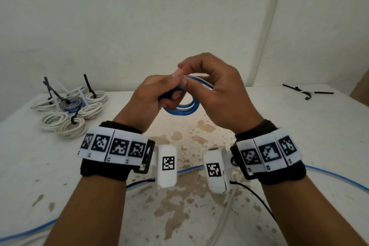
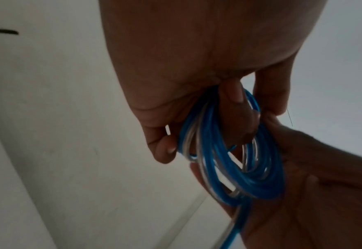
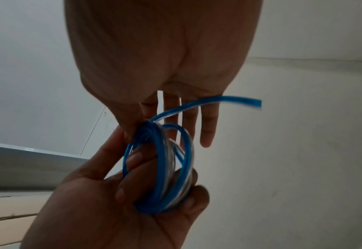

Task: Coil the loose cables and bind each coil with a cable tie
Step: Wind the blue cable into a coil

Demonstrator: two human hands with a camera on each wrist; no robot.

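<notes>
From the head view, the left hand (image 1: 151,94) grips a blue-and-white cable coil (image 1: 182,109) raised above the stained surface (image 1: 299,136), and the right hand (image 1: 221,94) pinches its upper loops. Bound coils (image 1: 69,110) lie well left of the hands. At the left wrist, fingers (image 2: 235,94) curl through the coil. At the right wrist, a loose cable end (image 3: 239,101) sticks out past the fingers.

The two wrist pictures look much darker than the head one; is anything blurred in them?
Head view: bright and even, the blue-and-white cable coil fairly sharp. Left wrist view: dim, the palm of the left hand shadowed against the pale wall, the coil soft. Right wrist view: also dim, the cable's loose end smeared by motion.
</notes>
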